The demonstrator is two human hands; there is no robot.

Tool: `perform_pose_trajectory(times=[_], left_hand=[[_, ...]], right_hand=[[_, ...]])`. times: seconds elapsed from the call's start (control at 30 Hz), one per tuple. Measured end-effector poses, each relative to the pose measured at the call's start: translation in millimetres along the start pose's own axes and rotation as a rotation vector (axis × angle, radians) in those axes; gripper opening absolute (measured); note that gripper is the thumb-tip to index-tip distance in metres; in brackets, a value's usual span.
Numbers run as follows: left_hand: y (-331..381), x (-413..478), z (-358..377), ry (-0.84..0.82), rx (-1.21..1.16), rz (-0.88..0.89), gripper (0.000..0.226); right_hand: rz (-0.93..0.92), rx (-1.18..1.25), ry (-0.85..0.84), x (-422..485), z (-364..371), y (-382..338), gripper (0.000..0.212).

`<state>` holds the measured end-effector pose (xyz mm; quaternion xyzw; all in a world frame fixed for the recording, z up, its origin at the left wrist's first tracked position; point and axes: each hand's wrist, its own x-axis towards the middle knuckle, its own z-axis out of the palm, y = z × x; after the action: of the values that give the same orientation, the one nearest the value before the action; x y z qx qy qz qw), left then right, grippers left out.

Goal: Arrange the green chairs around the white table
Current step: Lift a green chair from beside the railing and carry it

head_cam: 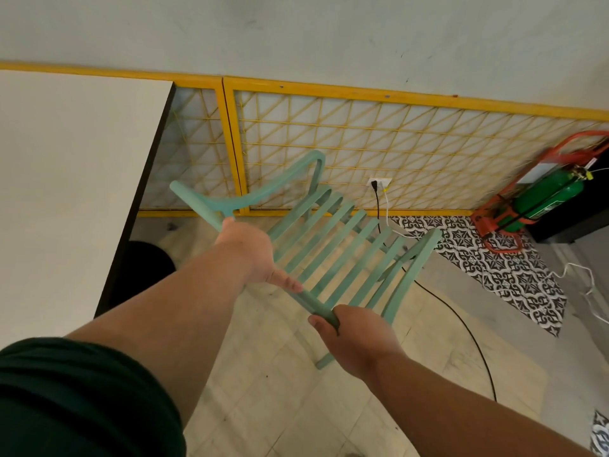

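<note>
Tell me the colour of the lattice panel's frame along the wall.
Yellow: the lattice panel's frame shows best in the head view.

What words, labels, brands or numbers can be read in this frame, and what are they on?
No text can be read anywhere in this view.
White card on the red stand: no legible print, too blurred.
Green cylinder: any marking is too small and blurred to read.
Green chair and white table: no markings seen.

Table (72, 179) left; chair (329, 239) right of it — wall panel (395, 143) behind.
</note>
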<state>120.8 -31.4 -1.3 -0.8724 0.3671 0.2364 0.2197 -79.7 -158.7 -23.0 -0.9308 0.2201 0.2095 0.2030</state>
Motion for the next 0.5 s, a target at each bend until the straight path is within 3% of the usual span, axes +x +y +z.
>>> perform_pose_trajectory(times=[0.5], left_hand=[[11, -7, 3, 0.077, 0.005, -0.036, 0.124]], right_hand=[[-0.098, -0.094, 0.035, 4, -5, 17, 0.059]])
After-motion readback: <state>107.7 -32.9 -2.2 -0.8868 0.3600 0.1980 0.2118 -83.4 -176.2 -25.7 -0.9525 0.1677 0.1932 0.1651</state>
